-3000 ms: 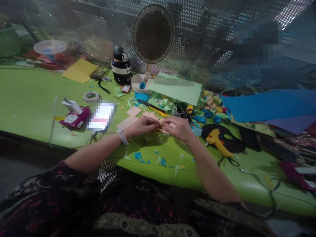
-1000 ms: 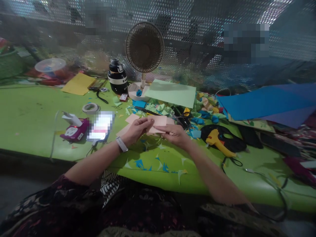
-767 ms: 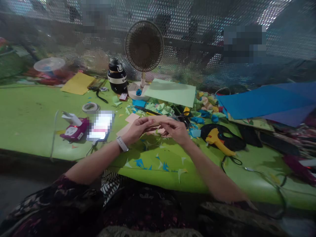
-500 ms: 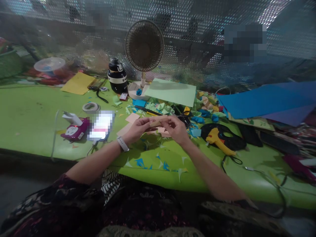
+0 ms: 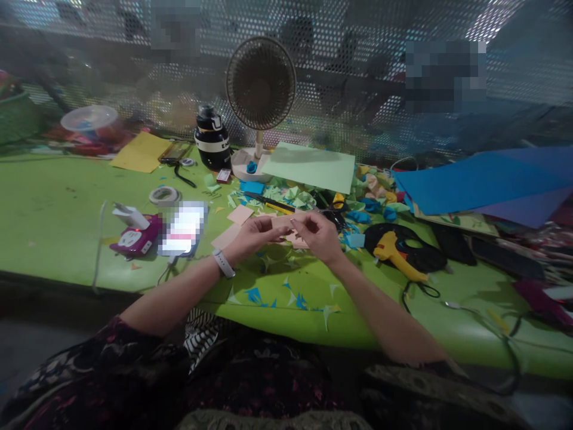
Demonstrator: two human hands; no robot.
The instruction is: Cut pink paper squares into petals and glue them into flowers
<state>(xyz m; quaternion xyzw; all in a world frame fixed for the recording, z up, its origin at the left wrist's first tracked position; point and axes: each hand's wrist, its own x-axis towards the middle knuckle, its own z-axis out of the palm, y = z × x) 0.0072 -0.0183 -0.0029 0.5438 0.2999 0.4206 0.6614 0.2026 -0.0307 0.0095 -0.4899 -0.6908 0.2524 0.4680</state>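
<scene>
A small pale pink paper piece (image 5: 283, 221) is held between my two hands above the green table. My left hand (image 5: 258, 234), with a white watch band on its wrist, has its fingers closed on the paper's left side. The fingertips of my right hand (image 5: 316, 233) pinch the right side. More pink paper (image 5: 240, 214) lies beside and under my hands. Just behind them are scissors and a yellow-and-black cutter (image 5: 277, 205).
Behind stand a fan (image 5: 261, 83) and a black bottle (image 5: 212, 140). Left are a phone (image 5: 183, 228), a tape roll (image 5: 164, 195) and a purple socket block (image 5: 138, 237). A yellow glue gun (image 5: 398, 257) and blue sheets (image 5: 483, 182) are right. Paper scraps (image 5: 255, 296) lie in front.
The paper between my hands has turned slightly and looks lighter and flatter. My left fingers have straightened a little along its lower edge.
</scene>
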